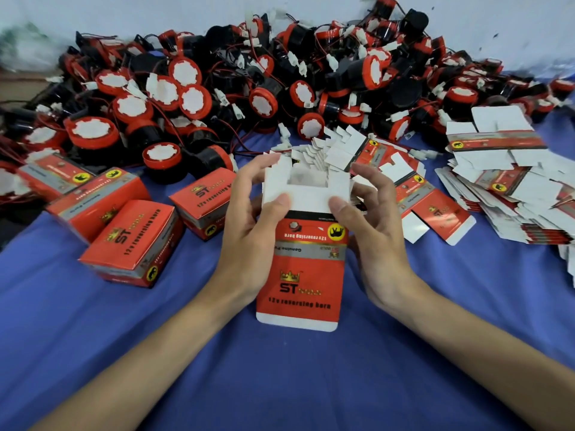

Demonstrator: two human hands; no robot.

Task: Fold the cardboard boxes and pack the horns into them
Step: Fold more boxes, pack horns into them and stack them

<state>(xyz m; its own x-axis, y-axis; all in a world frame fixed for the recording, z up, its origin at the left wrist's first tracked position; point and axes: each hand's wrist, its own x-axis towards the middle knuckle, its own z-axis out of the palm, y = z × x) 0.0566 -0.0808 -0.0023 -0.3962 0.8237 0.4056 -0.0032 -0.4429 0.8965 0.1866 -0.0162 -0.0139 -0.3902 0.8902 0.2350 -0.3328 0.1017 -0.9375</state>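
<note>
Grip check: left hand is curled round the left side of a box, thumb pressed on its white top panel; right hand is curled round the right side, thumb on the same panel. Box is held upright between both hands above the blue surface, top flaps half open, a square opening visible at the top, red printed front toward the camera, its text upside down.

Left to right: folded boxes are laid on the surface left of the hands, closed, several tilted. Horns are heaped along the far edge, red caps with white centres, wires tangled. Flat boxes are stacked and fanned at right, more loose ones just behind the held box.
</note>
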